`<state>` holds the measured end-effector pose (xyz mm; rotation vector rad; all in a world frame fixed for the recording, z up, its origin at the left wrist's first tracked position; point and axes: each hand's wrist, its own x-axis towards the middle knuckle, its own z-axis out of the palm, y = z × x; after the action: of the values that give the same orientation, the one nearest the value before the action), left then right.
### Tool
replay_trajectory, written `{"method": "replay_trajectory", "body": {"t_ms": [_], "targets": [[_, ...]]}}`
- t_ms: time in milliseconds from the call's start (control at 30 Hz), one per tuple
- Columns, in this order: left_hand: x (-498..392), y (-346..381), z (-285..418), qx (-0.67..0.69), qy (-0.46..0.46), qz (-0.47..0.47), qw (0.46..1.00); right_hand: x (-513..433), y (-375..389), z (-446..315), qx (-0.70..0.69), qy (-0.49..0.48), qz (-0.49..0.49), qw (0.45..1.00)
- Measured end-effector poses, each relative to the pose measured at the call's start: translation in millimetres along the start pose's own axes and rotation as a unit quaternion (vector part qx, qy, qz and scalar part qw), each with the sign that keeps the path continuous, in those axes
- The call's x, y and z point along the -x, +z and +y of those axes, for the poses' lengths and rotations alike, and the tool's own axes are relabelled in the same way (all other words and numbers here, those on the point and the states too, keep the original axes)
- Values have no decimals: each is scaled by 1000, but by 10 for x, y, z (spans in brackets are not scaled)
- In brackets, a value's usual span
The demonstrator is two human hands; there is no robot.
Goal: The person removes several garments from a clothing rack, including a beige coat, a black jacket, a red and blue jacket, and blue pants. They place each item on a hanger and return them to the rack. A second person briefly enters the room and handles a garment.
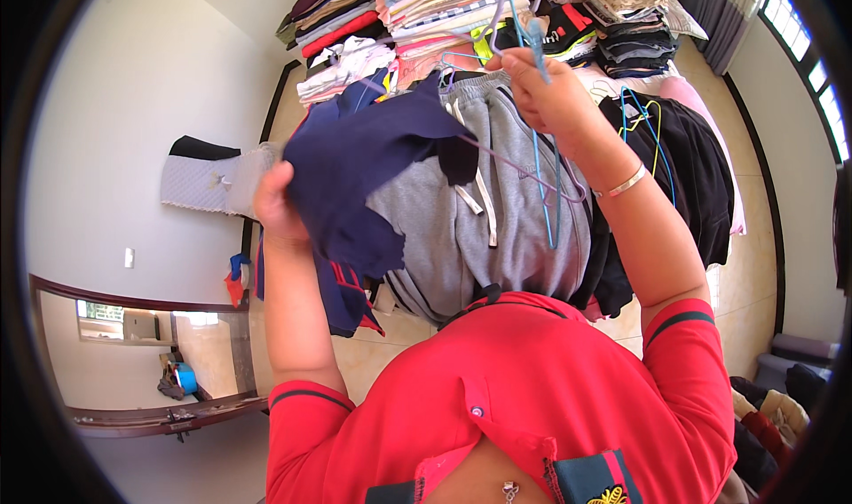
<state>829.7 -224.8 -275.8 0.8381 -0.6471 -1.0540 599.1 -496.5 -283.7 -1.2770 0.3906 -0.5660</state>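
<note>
My left hand (283, 204) holds a navy blue garment (373, 158) raised over the bed, its loose cloth fanning out to the right. Light blue wire hangers (536, 171) and a purple hanger (500, 5) are gripped in my right hand (549, 91). Part of a purple hanger shows beyond the navy cloth, across the grey drawstring sweatpants (432, 231) spread out below. Right of these lie black garments (699, 164), with blue and yellow-green hangers (655, 121) on top. More navy clothing with red trim (343, 294) hangs at the near left edge.
Stacks of folded clothes (446, 11) line the far side of the bed, with another dark stack (636, 48) at the right. A quilted cloth (213, 181) sticks out at the left. An open doorway (150, 351) is lower left; bundled clothes (772, 417) lie lower right.
</note>
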Motion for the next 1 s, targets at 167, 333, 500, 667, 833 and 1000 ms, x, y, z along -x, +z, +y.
{"method": "replay_trajectory", "body": {"t_ms": [167,333,500,667,833,1000], "targets": [[112,-106,-365,-349,-189,39,917,14,-52,-175,0,-18,-50,999],[-37,-153,-885,-484,-181,-18,856,70,46,-260,-8,14,-80,997],[-183,46,-1015,-316,-196,11,928,163,-7,-326,13,3,-97,995],[-303,434,-909,-85,-68,14,994,290,-19,-219,35,43,-93,994],[-502,547,-1020,-286,41,58,956,414,-21,-139,-67,58,-71,993],[-449,254,-1178,-394,47,168,902,470,-176,-261,15,72,-81,994]]}}
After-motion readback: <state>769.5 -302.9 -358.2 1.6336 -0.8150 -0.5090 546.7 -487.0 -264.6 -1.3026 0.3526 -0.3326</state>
